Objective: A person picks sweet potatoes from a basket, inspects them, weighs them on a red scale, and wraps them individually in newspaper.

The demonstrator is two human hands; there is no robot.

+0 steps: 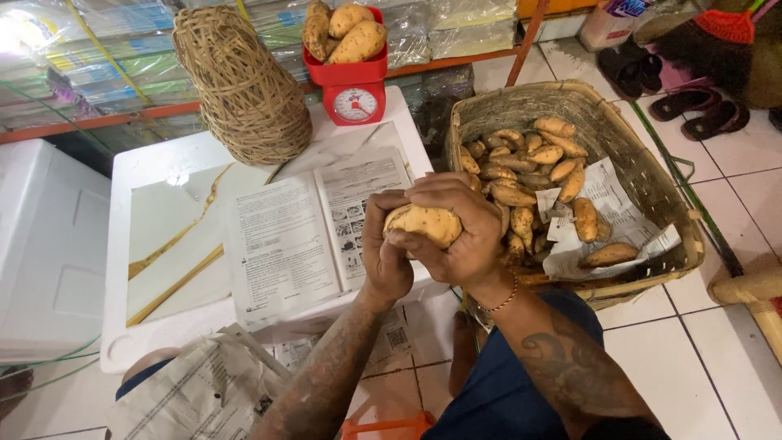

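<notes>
Both hands meet over the white bench [163, 175]: the left hand [383, 253] and right hand [456, 232] wrap their fingers [444, 189] tight around one sweet potato [425, 223], held just above an open booklet [305, 232]. Beside them a woven basket [652, 175] (lined with newspaper) holds many more sweet potatoes. A red scale [352, 90] carries several in its pan.

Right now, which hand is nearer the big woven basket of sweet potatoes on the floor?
Right. The right hand grips a sweet potato just beside the basket's near rim; the left hand holds the same potato from the far side, over the open booklet.
</notes>
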